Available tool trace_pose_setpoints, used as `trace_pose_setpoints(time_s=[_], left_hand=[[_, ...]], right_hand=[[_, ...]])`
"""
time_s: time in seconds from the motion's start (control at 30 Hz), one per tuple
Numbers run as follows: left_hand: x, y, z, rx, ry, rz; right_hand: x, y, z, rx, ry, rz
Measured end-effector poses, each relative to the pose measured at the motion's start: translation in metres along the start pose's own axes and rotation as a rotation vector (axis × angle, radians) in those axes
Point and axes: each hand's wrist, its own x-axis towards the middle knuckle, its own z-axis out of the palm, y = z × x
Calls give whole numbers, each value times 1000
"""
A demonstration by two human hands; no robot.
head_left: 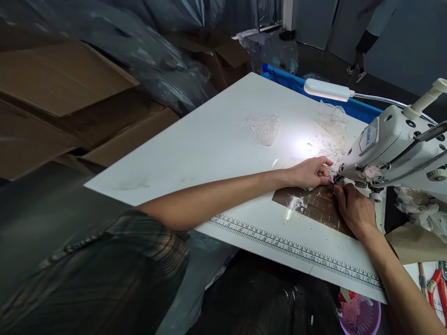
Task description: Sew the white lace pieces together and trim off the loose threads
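My left hand [312, 172] is beside the needle area of a white sewing machine [387, 135], thumb and fingers pinched together on the edge of a pale lace piece [308, 189]. Close against it from the right, my right hand [358, 209] has its fingertips closed at the presser foot [337, 179]. What those fingertips grip is too small to make out. More white lace [330, 123] lies behind the hands, under the lamp's bright spot. A separate lace piece [264, 129] rests flat farther left on the white table [209, 158].
A brown shiny sheet [310, 207] lies under my hands, with a printed ruler [289, 249] along the near edge. A lamp [328, 90] hangs over the table. Cardboard boxes [63, 79] stand left; a purple basket [370, 318] and red-handled tool [435, 284] are lower right. A person [370, 42] stands far back.
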Motion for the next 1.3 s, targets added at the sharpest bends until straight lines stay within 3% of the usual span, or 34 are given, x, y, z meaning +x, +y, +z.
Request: trace_pose_setpoints(time_s=[0.17, 0.57, 0.8, 0.9, 1.03, 1.2, 1.3], left_hand=[[0, -2, 1, 17, 7, -17], [-4, 2, 1, 142, -14, 21], [-6, 7, 1, 190, -18, 21], [-8, 9, -2, 183, -32, 57], [-17, 23, -13, 357, -68, 196], [-18, 27, -19, 654, 97, 385], [-10, 18, -15, 685, 112, 387]], right_hand=[[5, -7, -7, 15, -44, 30], [5, -7, -3, 62, -1, 9], [11, -12, -1, 11, 21, -32], [1, -11, -7, 67, 60, -122], [-25, 7, -14, 148, 121, -329], [-38, 48, -14, -11, 300, -122], [-31, 59, -12, 12, 349, -134]])
